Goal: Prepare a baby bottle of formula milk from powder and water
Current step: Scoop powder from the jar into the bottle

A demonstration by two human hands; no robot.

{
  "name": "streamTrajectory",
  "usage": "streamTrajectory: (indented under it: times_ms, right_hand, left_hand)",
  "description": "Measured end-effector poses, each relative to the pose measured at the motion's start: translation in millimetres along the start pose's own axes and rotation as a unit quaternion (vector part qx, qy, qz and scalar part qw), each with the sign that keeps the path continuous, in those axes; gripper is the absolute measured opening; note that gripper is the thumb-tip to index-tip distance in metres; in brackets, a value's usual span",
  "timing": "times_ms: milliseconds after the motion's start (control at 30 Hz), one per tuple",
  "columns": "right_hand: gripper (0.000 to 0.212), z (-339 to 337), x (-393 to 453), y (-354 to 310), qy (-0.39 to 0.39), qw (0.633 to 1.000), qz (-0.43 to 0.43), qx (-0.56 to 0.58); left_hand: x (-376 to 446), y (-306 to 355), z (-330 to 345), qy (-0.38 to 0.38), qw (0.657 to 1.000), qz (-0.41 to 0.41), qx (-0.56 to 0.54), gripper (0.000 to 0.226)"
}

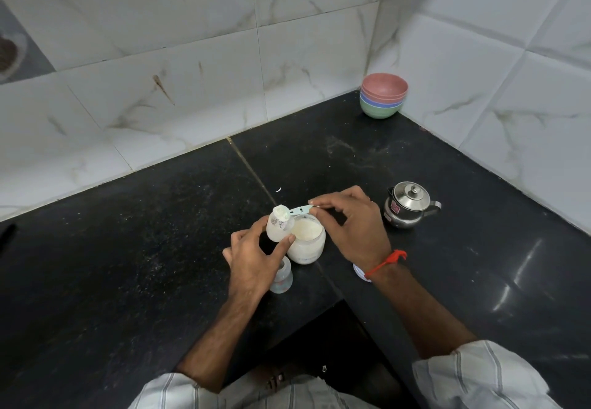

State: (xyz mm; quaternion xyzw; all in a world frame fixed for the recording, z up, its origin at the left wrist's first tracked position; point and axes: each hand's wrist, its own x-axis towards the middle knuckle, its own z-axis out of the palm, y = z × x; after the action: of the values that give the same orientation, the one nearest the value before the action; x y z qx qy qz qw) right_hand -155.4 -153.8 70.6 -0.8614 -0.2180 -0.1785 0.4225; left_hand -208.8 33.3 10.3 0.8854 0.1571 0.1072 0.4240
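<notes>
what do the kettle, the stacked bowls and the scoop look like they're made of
Kettle: polished metal, likely stainless steel; it is silvery and mirrors the light.
Bowls: probably matte plastic or a similar composite; flat pastel pink, blue and green, no shine.
Scoop: thin pale blue-green plastic, by its flat moulded handle, pinched by the right hand.

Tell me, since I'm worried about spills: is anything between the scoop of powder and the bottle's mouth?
Nothing visible. The right hand holds the scoop right over the open bottle, which the left hand grips beside the powder jar.
</notes>
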Motion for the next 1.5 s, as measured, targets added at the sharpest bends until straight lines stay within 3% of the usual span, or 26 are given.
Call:
streamTrajectory:
  times_ms: [167, 467, 633, 1267, 1400, 1500]
  right_hand:
    - [0.021, 2, -3, 3, 0.027, 0.996, -0.075, -0.045]
    - [0.011, 1, -7, 14, 0.054, 0.986, -0.139, -0.069]
    - [0.013, 2, -11, 20, 0.036, 0.974, -0.191, -0.118]
    - [0.012, 7, -19, 34, 0.061, 0.965, -0.229, -0.116]
    - [0.009, 5, -19, 31, 0.047, 0.982, -0.163, -0.082]
    - [0.011, 6, -18, 22, 0.052, 0.998, 0.012, 0.033]
  left_hand:
    - [0, 1, 1, -0.004, 1.000, -0.003, -0.010, 0.055]
    - [1, 2, 4, -0.013, 1.000, -0.012, -0.019, 0.057]
    - [2, 2, 6, -0.015, 1.000, -0.009, -0.022, 0.057]
    - [3, 4, 8, -0.008, 1.000, 0.006, -0.010, 0.057]
    - [3, 6, 6, -0.008, 1.000, 0.006, -0.013, 0.055]
    - [2, 6, 5, -0.008, 1.000, 0.004, -0.012, 0.056]
